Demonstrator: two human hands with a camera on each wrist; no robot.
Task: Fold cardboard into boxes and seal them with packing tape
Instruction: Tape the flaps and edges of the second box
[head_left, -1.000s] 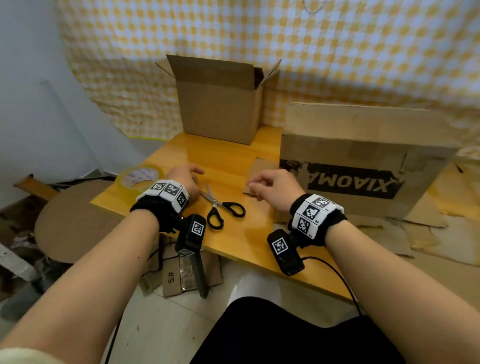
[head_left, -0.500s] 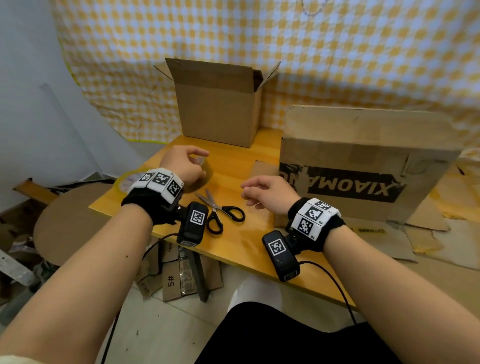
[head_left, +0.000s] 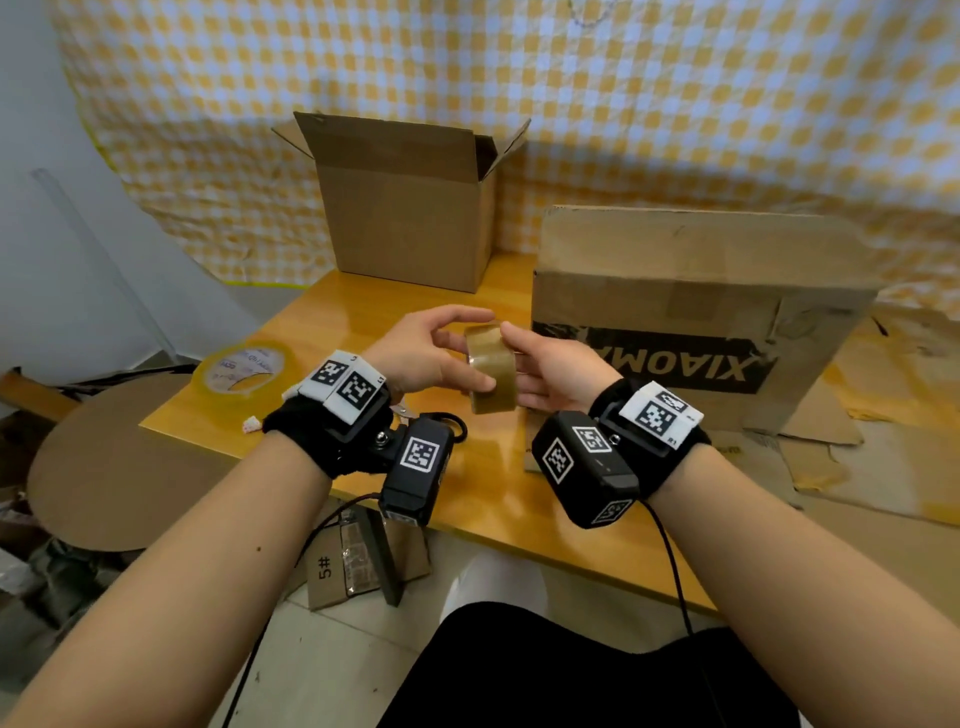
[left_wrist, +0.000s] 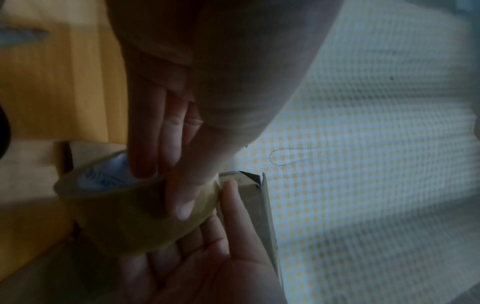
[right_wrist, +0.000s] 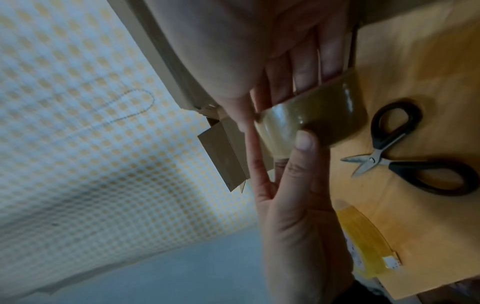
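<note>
A brown packing tape roll (head_left: 491, 371) is held upright above the wooden table (head_left: 332, 332), between both hands. My left hand (head_left: 470, 345) pinches it, thumb (left_wrist: 182, 197) across the outer face and fingers (left_wrist: 145, 156) over the core. My right hand (head_left: 524, 364) lies flat against the roll's other side with straight fingers (right_wrist: 301, 70). An open-topped cardboard box (head_left: 410, 218) stands at the back of the table. A large flattened carton (head_left: 696, 291) printed XIAOMI leans at the right.
A second, yellowish tape roll (head_left: 244, 369) lies flat near the table's left corner. Black-handled scissors (right_wrist: 415, 156) lie on the table under my left wrist. Cardboard scraps (head_left: 124, 478) cover the floor left and right. A checked cloth (head_left: 675, 104) hangs behind.
My left hand lifted the brown tape roll off the table and brought it toward the middle. My right hand rose from the table to meet the roll.
</note>
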